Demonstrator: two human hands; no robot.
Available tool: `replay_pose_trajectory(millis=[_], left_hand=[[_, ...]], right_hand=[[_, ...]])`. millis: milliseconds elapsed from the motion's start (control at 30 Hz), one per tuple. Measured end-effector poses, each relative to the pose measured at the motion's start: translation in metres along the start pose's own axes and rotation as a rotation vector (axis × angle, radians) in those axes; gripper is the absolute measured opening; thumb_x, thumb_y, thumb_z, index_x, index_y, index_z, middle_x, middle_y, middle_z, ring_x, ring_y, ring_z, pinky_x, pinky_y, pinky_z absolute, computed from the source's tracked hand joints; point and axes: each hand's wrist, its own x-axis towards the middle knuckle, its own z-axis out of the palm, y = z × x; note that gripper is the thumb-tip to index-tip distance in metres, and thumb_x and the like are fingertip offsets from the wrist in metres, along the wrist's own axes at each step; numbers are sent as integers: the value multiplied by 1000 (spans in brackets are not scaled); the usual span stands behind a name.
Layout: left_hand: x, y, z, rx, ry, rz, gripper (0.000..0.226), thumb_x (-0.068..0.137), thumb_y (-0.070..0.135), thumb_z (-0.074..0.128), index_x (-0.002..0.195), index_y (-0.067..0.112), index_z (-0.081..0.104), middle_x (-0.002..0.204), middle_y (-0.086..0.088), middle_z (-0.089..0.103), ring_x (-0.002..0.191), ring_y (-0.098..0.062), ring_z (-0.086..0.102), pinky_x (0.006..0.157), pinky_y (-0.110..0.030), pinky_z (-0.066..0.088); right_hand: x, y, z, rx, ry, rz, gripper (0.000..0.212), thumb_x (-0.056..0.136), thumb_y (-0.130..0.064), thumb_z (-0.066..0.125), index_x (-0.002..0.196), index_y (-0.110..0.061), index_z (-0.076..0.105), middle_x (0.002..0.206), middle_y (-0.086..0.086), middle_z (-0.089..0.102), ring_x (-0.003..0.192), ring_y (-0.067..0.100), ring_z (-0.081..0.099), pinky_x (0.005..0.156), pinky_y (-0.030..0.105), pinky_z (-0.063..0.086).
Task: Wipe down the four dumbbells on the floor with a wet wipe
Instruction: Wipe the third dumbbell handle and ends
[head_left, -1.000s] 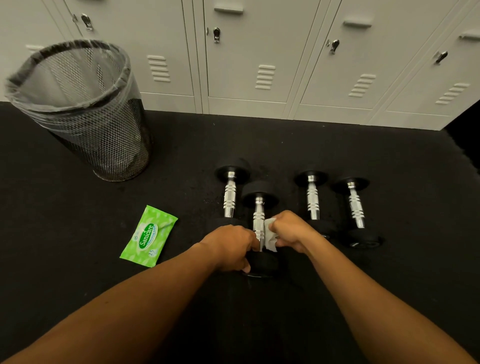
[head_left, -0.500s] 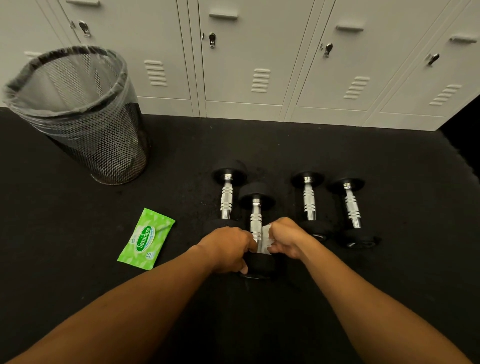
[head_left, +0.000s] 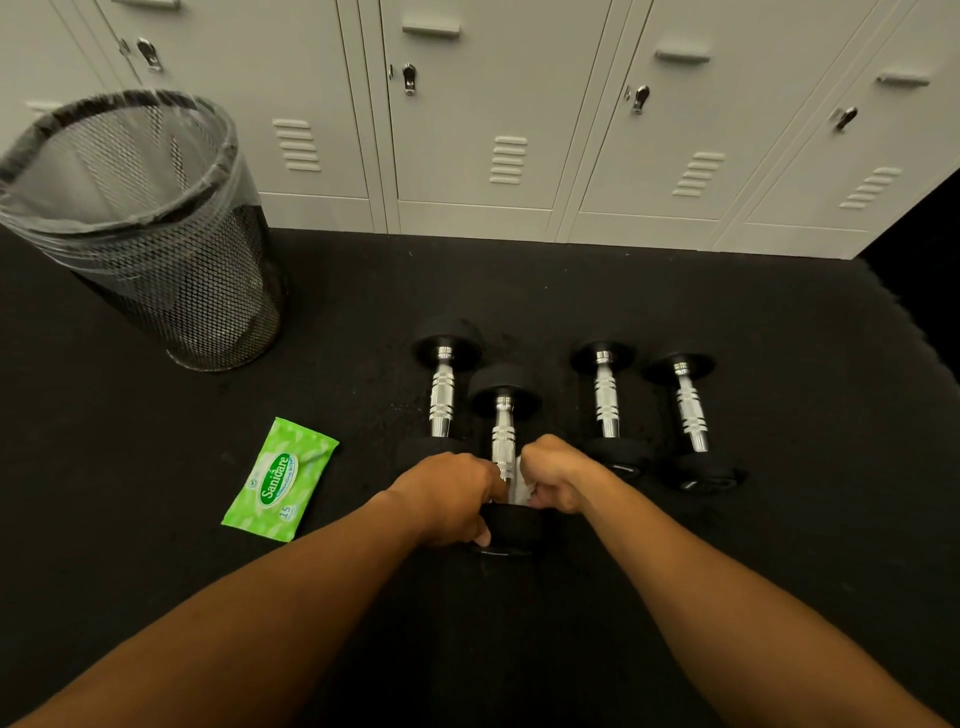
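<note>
Several black-headed dumbbells with chrome handles lie on the dark floor. The second dumbbell (head_left: 504, 426) from the left is pulled nearer to me. My left hand (head_left: 449, 496) grips its near black head. My right hand (head_left: 556, 475) presses a white wet wipe (head_left: 519, 488) against the lower end of its chrome handle. The leftmost dumbbell (head_left: 442, 389) lies just beside it. Two more dumbbells (head_left: 605, 400) (head_left: 688, 410) lie apart to the right, untouched.
A green Sanicare wipe pack (head_left: 280, 480) lies flat on the floor to the left. A black mesh bin (head_left: 150, 223) with a clear liner stands at the back left. Grey lockers (head_left: 493, 114) line the far wall.
My right hand with the wipe has slid slightly toward me along the handle. The camera has tilted a little. My left hand stays on the dumbbell's head.
</note>
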Motion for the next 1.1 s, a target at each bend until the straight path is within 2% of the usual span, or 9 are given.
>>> replay_pose_trajectory(millis=[133, 333, 433, 600, 733, 867, 967, 1033, 1100], left_hand=[[-1, -1, 0, -23, -17, -1, 48, 82, 32, 79, 127, 30, 64, 124, 8, 61, 112, -17, 59, 98, -41, 51], [1, 1, 1, -21, 7, 5, 51, 80, 34, 79, 128, 33, 63, 126, 8, 61, 111, -19, 60, 97, -44, 51], [4, 2, 0, -33, -6, 15, 49, 80, 34, 80, 127, 32, 64, 124, 7, 61, 109, -19, 60, 96, -44, 52], [8, 5, -8, -28, -38, 31, 47, 79, 32, 82, 123, 28, 67, 118, 3, 65, 106, -18, 61, 90, -36, 50], [11, 5, -16, -16, -66, 24, 47, 77, 30, 85, 120, 24, 68, 112, 3, 66, 93, -12, 56, 76, -28, 40], [9, 1, -16, -79, -58, -4, 48, 74, 26, 88, 118, 23, 68, 111, 4, 67, 96, -14, 60, 76, -26, 43], [5, -2, -12, -190, -1, -22, 44, 75, 22, 87, 116, 24, 70, 105, 7, 68, 98, -12, 64, 82, -25, 49], [2, -5, -8, -261, 31, -23, 39, 77, 15, 85, 113, 26, 72, 96, 13, 67, 95, -7, 65, 81, -21, 49], [-1, -6, -5, -307, 53, -4, 38, 77, 9, 83, 111, 25, 74, 90, 15, 67, 91, -2, 65, 75, -13, 45]], right_hand=[[-11, -10, -16, -55, -4, 2, 29, 89, 16, 31, 79, 2, 54, 76, 17, 57, 70, 28, 61, 63, 39, 55], [9, 2, 2, -58, 12, 40, 40, 84, 16, 36, 103, 2, 68, 104, 23, 70, 97, 33, 69, 91, 42, 55], [12, 4, 3, -40, 23, 52, 39, 84, 17, 37, 95, -3, 68, 112, 24, 69, 106, 36, 68, 95, 43, 55], [0, -3, -6, -83, 15, 31, 32, 81, 14, 35, 80, -3, 62, 87, 19, 62, 89, 32, 59, 76, 38, 43], [-11, -11, -16, -107, -15, 13, 26, 83, 15, 39, 77, -2, 57, 76, 15, 55, 75, 28, 58, 68, 36, 48], [-13, -19, -32, -80, 29, -58, 20, 76, 13, 43, 88, 2, 55, 90, 16, 44, 82, 33, 50, 66, 39, 45], [-10, -22, -38, -337, 198, -207, 23, 85, 0, 44, 95, 2, 65, 82, 14, 54, 76, 29, 54, 61, 31, 42], [-7, -15, -39, -561, 300, -391, 30, 87, -6, 49, 105, -8, 73, 90, 13, 67, 89, 32, 64, 71, 32, 48], [-7, -1, -39, -703, 308, -495, 55, 85, -3, 48, 132, -26, 62, 117, 12, 69, 107, 32, 65, 85, 33, 51]])
